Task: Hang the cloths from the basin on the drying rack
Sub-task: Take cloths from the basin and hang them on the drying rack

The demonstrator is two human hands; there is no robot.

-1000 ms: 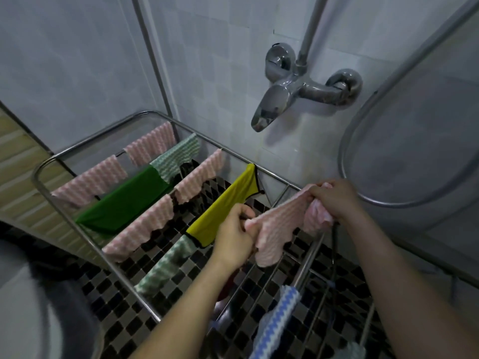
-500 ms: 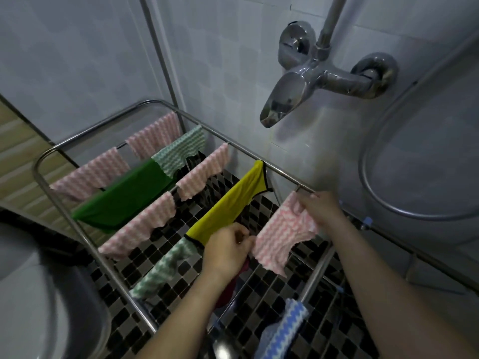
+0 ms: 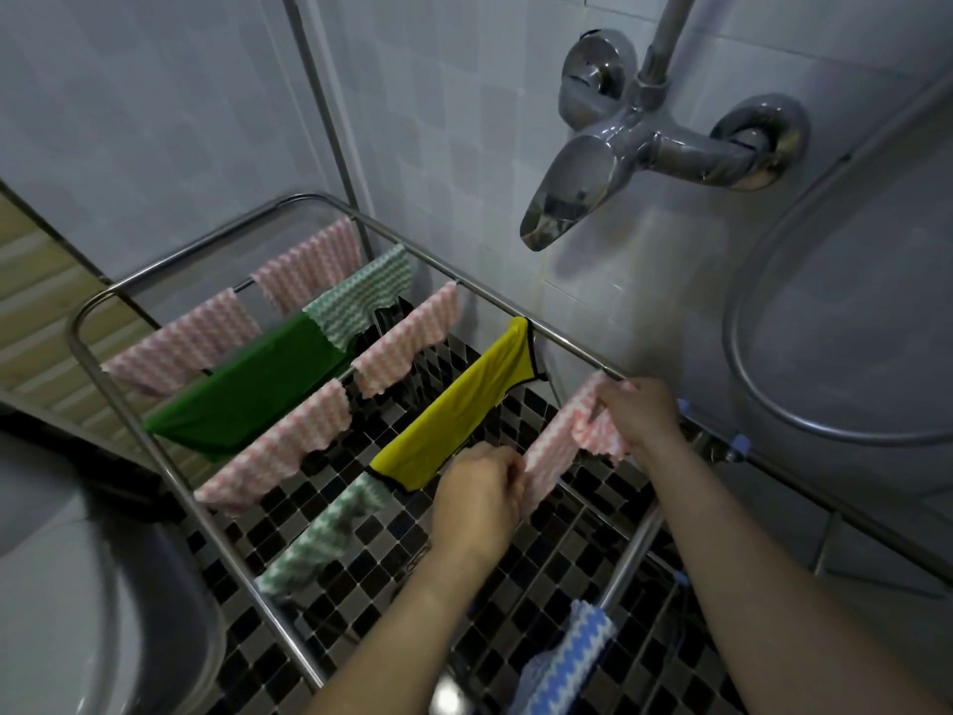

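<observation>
The left hand (image 3: 479,500) is pinching the near end of a pink zigzag cloth (image 3: 554,454), while the right hand (image 3: 642,418) is gripping its far end at the drying rack (image 3: 487,298) rail, just beside the yellow cloth (image 3: 454,410).

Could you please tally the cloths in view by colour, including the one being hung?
pink cloths: 5
green-and-white cloths: 2
plain green cloth: 1
yellow cloth: 1
blue-and-white cloth: 1
Total: 10
</observation>
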